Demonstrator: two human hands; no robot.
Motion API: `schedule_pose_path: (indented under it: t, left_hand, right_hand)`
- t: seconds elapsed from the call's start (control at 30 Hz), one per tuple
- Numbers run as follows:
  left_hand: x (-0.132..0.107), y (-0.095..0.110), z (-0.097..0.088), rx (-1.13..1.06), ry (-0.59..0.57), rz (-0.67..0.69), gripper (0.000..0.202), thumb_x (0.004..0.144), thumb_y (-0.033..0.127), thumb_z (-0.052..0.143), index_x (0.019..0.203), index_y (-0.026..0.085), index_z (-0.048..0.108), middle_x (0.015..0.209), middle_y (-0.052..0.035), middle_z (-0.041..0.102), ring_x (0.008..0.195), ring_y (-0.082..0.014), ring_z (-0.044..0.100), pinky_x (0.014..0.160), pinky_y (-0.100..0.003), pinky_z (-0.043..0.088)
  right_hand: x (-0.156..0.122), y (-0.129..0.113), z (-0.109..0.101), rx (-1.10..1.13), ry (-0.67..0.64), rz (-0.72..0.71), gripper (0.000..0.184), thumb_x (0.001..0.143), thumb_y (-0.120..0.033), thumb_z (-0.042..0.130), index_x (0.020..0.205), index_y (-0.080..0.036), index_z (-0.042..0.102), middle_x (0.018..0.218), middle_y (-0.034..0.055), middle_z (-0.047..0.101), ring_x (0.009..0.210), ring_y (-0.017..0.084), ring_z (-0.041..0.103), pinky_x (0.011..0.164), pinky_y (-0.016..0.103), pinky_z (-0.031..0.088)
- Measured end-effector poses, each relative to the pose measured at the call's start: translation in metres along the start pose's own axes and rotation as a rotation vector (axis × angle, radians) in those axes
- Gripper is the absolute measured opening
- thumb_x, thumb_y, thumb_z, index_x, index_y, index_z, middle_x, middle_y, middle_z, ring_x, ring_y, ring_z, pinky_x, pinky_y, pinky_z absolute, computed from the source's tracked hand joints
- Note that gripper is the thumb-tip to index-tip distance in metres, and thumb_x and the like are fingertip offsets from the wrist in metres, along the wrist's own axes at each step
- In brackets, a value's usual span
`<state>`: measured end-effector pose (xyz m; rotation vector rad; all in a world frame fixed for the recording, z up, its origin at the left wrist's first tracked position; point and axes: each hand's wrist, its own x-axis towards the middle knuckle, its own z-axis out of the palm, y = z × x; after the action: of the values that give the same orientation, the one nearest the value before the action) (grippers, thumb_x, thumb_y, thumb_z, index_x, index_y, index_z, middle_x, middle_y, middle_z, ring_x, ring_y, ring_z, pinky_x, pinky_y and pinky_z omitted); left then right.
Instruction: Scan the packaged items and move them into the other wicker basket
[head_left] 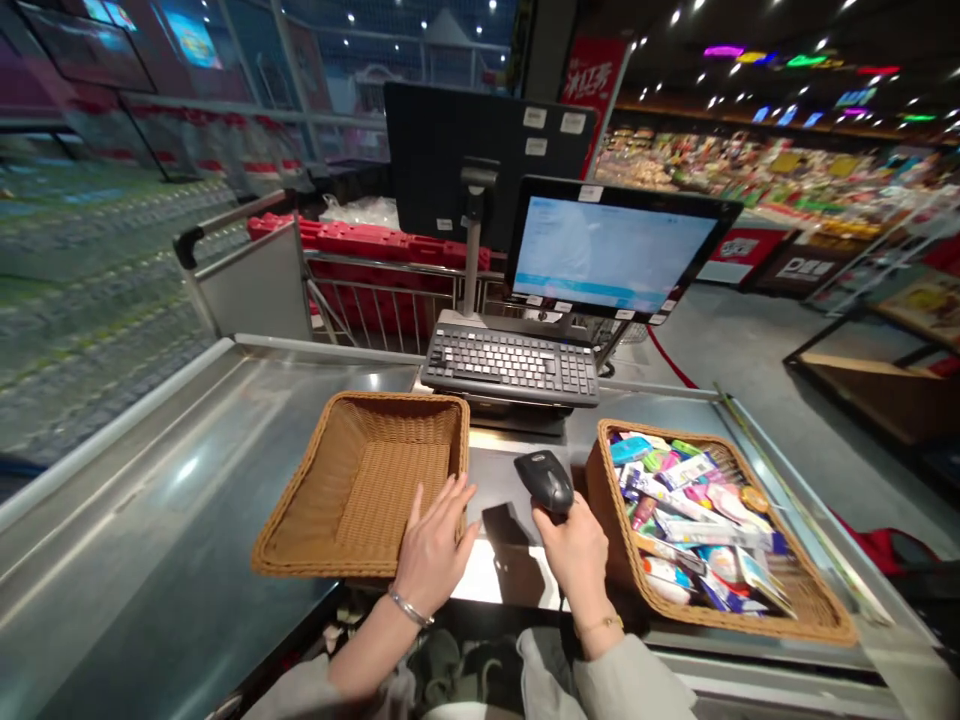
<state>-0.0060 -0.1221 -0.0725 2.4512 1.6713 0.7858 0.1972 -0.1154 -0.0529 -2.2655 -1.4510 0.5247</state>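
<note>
My left hand point(433, 545) lies flat, fingers spread, on the near right rim of an empty wicker basket point(300, 500). My right hand point(576, 555) is wrapped around the handle of a black barcode scanner point(546, 480), held upright between the two baskets. To its right, a second wicker basket point(817, 620) holds several small colourful packaged goods point(694, 520), such as tubes and packets. Both baskets rest on a steel checkout counter point(150, 560).
Behind the baskets are a black keyboard point(512, 364) and a lit touchscreen monitor point(611, 250), with a second screen's back point(450, 150) on a pole. Red shopping baskets point(360, 240) and a metal rail stand beyond. Store shelves point(750, 170) lie at far right.
</note>
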Motion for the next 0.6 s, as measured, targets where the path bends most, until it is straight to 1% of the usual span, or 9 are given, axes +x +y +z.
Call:
schedule_pose_path:
  t: [0.1,0.2,0.27,0.3,0.37,0.43,0.5,0.57,0.6]
  left_hand:
    - [-0.014,-0.009,-0.001,-0.055,0.004,-0.032,0.039,0.093,0.023,0.046,0.132,0.021,0.051,0.132,-0.0114,0.061,0.119,-0.0207,0.061,0.108,-0.050,0.041]
    - [-0.022,-0.013,-0.001,-0.113,0.020,-0.049,0.035,0.092,0.022,0.047,0.126,0.022,0.056,0.122,-0.0079,0.068,0.107,-0.0190,0.067,0.097,-0.041,0.052]
    - [-0.024,-0.011,-0.003,-0.162,0.035,-0.064,0.031,0.092,0.022,0.048,0.121,0.023,0.060,0.116,-0.0065,0.071,0.102,-0.0189,0.069,0.089,-0.036,0.056]
    - [-0.025,-0.010,-0.005,-0.198,0.046,-0.070,0.029,0.092,0.022,0.048,0.118,0.023,0.061,0.114,-0.0060,0.072,0.100,-0.0188,0.069,0.086,-0.035,0.056]
    - [-0.026,-0.004,-0.010,-0.299,0.063,-0.069,0.023,0.092,0.022,0.049,0.109,0.023,0.065,0.107,-0.0052,0.073,0.097,-0.0183,0.069,0.083,-0.033,0.056]
    - [-0.028,0.002,-0.017,-0.430,0.067,-0.056,0.019,0.093,0.022,0.049,0.097,0.023,0.067,0.094,-0.0045,0.074,0.090,-0.0175,0.068,0.080,-0.031,0.055]
    - [-0.032,0.007,-0.024,-0.555,0.023,-0.050,0.019,0.092,0.023,0.050,0.088,0.023,0.068,0.084,-0.0037,0.072,0.082,-0.0165,0.067,0.075,-0.029,0.054]
    - [-0.039,0.009,-0.028,-0.651,-0.095,-0.086,0.020,0.092,0.027,0.051,0.083,0.022,0.068,0.078,-0.0024,0.071,0.075,-0.0153,0.066,0.072,-0.027,0.052]
    - [-0.043,0.009,-0.028,-0.690,-0.182,-0.128,0.021,0.092,0.030,0.052,0.081,0.022,0.068,0.077,-0.0018,0.071,0.074,-0.0147,0.065,0.071,-0.025,0.051]
  right_hand:
    - [0.006,0.005,0.026,-0.046,-0.079,0.042,0.034,0.082,-0.049,0.050,0.095,-0.022,0.063,0.097,0.0082,0.070,0.082,0.024,0.067,0.070,0.032,0.043]
    - [0.017,0.014,0.053,-0.082,-0.161,0.096,0.037,0.085,-0.051,0.049,0.095,-0.018,0.064,0.095,0.0113,0.070,0.083,0.024,0.067,0.071,0.035,0.046]
    - [0.026,0.018,0.070,-0.094,-0.210,0.139,0.040,0.089,-0.050,0.049,0.097,-0.015,0.064,0.096,0.0116,0.068,0.087,0.023,0.066,0.077,0.036,0.049]
    - [0.031,0.019,0.079,-0.099,-0.231,0.165,0.039,0.090,-0.049,0.051,0.103,-0.014,0.063,0.100,0.0101,0.067,0.089,0.021,0.065,0.080,0.038,0.051]
    - [0.039,0.020,0.095,-0.105,-0.258,0.208,0.038,0.091,-0.043,0.056,0.118,-0.017,0.056,0.117,0.0073,0.060,0.100,0.018,0.061,0.087,0.041,0.053]
    - [0.045,0.020,0.109,-0.105,-0.258,0.232,0.038,0.091,-0.041,0.057,0.121,-0.018,0.055,0.122,0.0079,0.058,0.105,0.020,0.059,0.089,0.042,0.052]
    - [0.047,0.018,0.120,-0.100,-0.244,0.246,0.039,0.091,-0.040,0.057,0.122,-0.018,0.055,0.122,0.0080,0.058,0.105,0.020,0.059,0.089,0.042,0.052]
    - [0.046,0.018,0.129,-0.086,-0.219,0.246,0.039,0.091,-0.040,0.057,0.122,-0.018,0.054,0.122,0.0080,0.058,0.105,0.020,0.059,0.089,0.042,0.052]
    - [0.045,0.019,0.132,-0.078,-0.204,0.244,0.039,0.091,-0.040,0.057,0.122,-0.018,0.054,0.123,0.0081,0.057,0.105,0.020,0.059,0.089,0.042,0.052]
